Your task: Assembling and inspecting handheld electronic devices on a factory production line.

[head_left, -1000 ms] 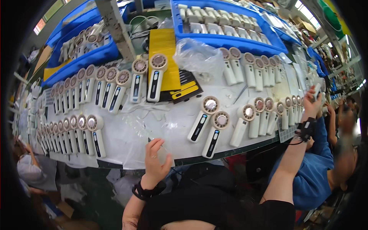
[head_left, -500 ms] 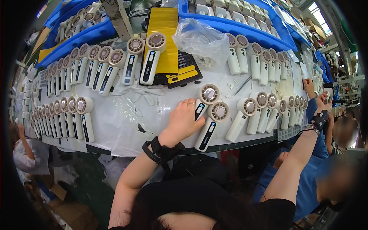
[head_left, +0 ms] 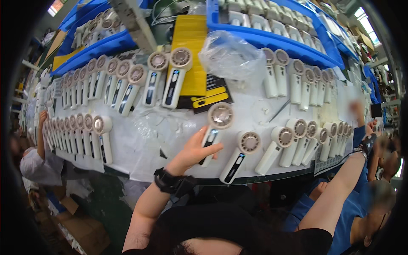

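My left hand (head_left: 193,148) is closed round the white handle of a handheld fan (head_left: 220,115), lifting its round beige head up and leftward. Its dark front panel shows partly between my fingers. Just right of it another handheld fan (head_left: 234,163) lies on the table with a small lit display. My right arm stretches to the far right. There my right hand (head_left: 371,128) appears small, its fingers bent at a whitish thing that I cannot make out, beside a dark square object (head_left: 376,110).
Rows of handheld fans lie left (head_left: 102,125) and right (head_left: 282,138). Yellow sheets (head_left: 187,55) and a clear plastic bag (head_left: 231,55) lie at the back, before blue crates (head_left: 272,36). A co-worker in blue (head_left: 359,216) sits at right; another person's arm (head_left: 41,136) shows at left.
My left hand has carried its fan leftward, away from the fan beside it. My right hand has shifted slightly at the far right. The whole view has also moved a little.
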`<state>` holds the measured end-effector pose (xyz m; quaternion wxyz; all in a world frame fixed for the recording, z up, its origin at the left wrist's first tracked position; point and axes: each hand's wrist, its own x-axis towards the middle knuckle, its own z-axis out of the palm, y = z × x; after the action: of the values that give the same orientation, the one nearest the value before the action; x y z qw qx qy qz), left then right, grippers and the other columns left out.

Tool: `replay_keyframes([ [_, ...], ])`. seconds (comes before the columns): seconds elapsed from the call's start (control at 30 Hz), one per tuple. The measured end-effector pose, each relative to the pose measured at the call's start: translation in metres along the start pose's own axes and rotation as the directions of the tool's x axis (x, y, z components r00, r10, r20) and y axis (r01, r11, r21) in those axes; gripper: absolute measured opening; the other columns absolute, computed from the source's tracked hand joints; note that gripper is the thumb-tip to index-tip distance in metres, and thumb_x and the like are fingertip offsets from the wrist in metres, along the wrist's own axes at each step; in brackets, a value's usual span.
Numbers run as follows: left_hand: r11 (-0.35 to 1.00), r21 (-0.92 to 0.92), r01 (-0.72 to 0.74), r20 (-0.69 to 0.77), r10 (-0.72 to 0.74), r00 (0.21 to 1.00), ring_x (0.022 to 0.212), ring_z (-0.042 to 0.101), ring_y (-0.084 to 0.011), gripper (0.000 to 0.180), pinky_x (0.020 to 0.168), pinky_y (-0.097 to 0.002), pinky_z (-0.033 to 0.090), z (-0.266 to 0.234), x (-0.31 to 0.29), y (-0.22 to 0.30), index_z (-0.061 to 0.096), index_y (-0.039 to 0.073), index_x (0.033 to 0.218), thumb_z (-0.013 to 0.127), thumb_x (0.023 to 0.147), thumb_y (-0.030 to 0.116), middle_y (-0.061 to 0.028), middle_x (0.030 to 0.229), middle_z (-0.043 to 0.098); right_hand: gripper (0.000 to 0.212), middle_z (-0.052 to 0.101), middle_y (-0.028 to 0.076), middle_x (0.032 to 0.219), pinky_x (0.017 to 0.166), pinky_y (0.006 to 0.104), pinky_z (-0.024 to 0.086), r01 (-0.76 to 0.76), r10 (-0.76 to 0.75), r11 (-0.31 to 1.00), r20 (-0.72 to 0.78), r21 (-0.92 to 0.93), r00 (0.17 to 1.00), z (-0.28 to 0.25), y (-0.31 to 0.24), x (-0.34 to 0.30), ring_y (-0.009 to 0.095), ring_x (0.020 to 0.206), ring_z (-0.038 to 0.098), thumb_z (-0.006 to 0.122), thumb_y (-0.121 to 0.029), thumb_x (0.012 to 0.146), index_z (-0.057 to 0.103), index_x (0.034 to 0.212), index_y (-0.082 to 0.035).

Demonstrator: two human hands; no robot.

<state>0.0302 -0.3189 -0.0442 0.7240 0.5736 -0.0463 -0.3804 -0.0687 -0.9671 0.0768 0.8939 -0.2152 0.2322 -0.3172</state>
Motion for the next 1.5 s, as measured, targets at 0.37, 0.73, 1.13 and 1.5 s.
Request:
replay_keyframes([
  [0.37,0.996,-0.082,-0.044,-0.162,0.030,0.986,0.064,0.057,-0.0176,0.037,0.058,-0.0285,0.048,-0.035,-0.070,-0.008,0.037,0.002,0.122,0.041,0.086,0.010,-0.0112,0.087,0.056,0.046,0.057,0.014,0.092,0.047,0.0231,0.034,0.422,-0.428,0.898,-0.030,-0.124,0.903,0.015,0.006,0.083,0.017,0.061,0.049,0.048,-0.037,0.089,0.045,0.115,0.001],
  [0.73,0.981,-0.054,-0.187,-0.222,0.171,0.960,0.058,0.055,-0.0191,0.050,0.051,-0.0293,0.048,-0.074,-0.095,-0.042,0.033,0.003,0.120,0.054,0.085,0.032,-0.0123,0.085,0.055,0.043,0.057,0.009,0.082,0.048,0.0229,0.035,0.357,-0.366,0.925,-0.047,-0.132,0.930,0.028,0.004,0.011,0.015,0.059,0.048,0.048,-0.041,0.088,0.050,0.105,-0.001],
  [1.13,0.953,-0.062,-0.295,-0.234,0.274,0.933,0.058,0.056,-0.0194,0.046,0.049,-0.0303,0.048,-0.114,-0.095,-0.069,0.036,0.002,0.117,0.053,0.088,0.035,-0.0138,0.089,0.055,0.040,0.055,0.012,0.083,0.048,0.0201,0.039,0.368,-0.380,0.915,-0.052,-0.165,0.923,0.022,-0.004,0.028,0.011,0.055,0.051,0.051,-0.039,0.088,0.052,0.089,0.000],
  [1.5,0.968,-0.224,0.114,-0.428,-0.203,0.881,0.087,0.059,-0.0249,0.055,0.065,-0.0431,0.051,-0.098,-0.113,-0.043,0.032,0.017,0.136,0.046,0.091,0.047,-0.0142,0.111,0.053,0.050,0.059,0.009,0.080,0.046,0.0244,0.042,0.350,-0.346,0.839,0.090,-0.415,0.934,-0.005,-0.017,0.030,0.014,0.059,0.054,0.052,-0.048,0.087,0.054,0.103,-0.001],
])
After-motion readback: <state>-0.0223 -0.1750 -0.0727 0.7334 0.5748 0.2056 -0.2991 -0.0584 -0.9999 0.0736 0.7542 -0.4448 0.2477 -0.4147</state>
